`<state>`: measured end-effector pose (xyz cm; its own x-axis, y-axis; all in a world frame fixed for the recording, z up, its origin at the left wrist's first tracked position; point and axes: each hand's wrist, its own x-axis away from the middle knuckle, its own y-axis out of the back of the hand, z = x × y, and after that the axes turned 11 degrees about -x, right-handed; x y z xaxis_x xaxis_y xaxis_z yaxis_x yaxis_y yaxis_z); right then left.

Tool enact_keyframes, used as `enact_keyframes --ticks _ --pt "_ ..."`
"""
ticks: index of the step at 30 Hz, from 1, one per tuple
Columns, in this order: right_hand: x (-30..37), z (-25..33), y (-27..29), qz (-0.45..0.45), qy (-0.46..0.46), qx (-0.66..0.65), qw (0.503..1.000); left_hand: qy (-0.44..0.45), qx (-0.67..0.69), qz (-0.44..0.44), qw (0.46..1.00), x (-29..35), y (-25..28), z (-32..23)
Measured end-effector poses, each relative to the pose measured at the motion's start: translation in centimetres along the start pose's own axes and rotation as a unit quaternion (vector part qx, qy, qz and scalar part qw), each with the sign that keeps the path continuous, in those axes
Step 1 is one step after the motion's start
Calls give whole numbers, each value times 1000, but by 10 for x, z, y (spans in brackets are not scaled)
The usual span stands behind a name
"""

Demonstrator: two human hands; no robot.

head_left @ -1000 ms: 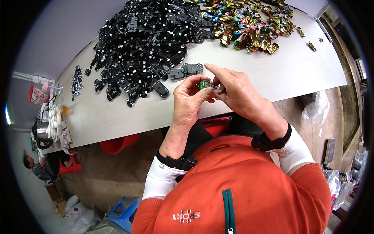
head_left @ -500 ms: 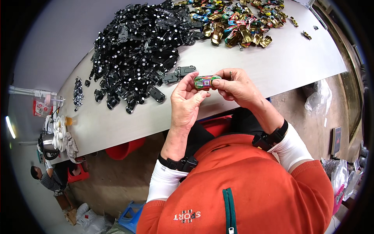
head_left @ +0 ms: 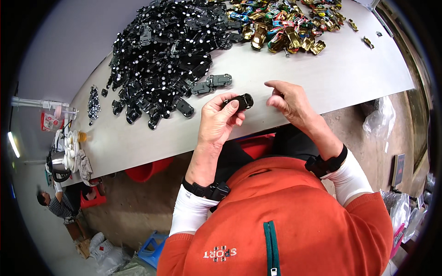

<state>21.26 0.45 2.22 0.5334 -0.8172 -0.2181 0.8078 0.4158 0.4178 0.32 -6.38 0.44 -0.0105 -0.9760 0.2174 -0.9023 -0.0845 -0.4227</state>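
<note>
Between the thumb and fingers of my left hand (head_left: 214, 123) is a toy car (head_left: 245, 101), its black side facing up. My right hand (head_left: 293, 105) is off to the right of it, empty, with thumb and forefinger apart. Two grey toy car chassis (head_left: 219, 81) lie on the table just beyond my left hand. Further off is a big heap of black toy car chassis (head_left: 161, 60) with small white-centred wheels. To its right spreads a pile of shiny gold and coloured toy car bodies (head_left: 276, 27).
The pale table (head_left: 271, 69) curves away, its near edge at my lap. A small pile of silvery parts (head_left: 94, 108) lies at the left. Under the table is a red tub (head_left: 142, 171). Another person (head_left: 62, 204) sits at the far left, beside a blue plastic stool (head_left: 152, 248).
The toy car has turned over, from its colourful top to its black side. My right hand has let go of it and moved right; my left hand keeps hold.
</note>
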Motion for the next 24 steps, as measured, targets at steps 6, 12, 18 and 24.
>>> enact_keyframes --ticks 6,12,18,24 --pt "0 13 13 105 -148 -180 967 26 18 24 999 -5 3 10" --pt "0 19 9 171 -213 -334 902 17 -41 58 997 -5 4 10" --pt "0 17 3 183 -185 -331 907 12 -67 51 996 -1 0 6" --pt "-5 12 1 183 -160 -254 936 -37 -134 1 990 4 -12 -2"
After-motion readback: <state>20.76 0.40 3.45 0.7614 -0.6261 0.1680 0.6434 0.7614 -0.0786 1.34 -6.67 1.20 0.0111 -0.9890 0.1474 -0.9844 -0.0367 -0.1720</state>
